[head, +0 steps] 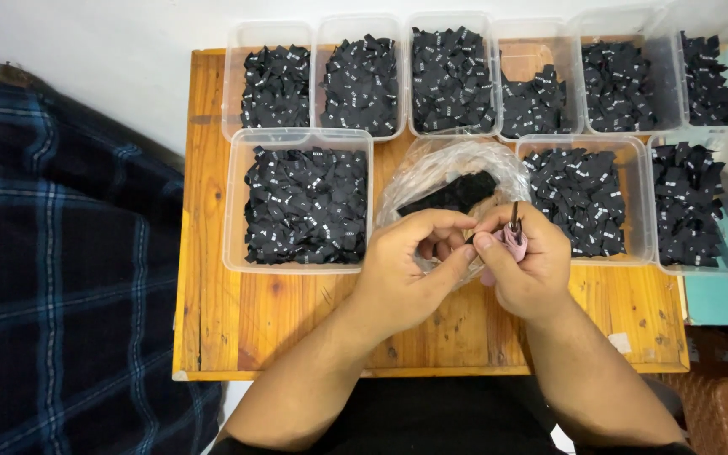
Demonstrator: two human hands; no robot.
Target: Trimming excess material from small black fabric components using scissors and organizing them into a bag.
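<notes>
both hands work at the wooden table [238, 320]'s bare front strip; right hand [526, 268] fingers pinch pink snips [515, 240], left hand [402, 265] fingers curl on a clear bag [431, 168] amid tubs [233, 211].

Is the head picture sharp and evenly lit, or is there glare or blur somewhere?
Head view: even, soft light, weak shadows; the left hand, right hand and pink snips look sharp; mild glare on the clear plastic bag; container edges bend slightly at the frame's sides.
</notes>
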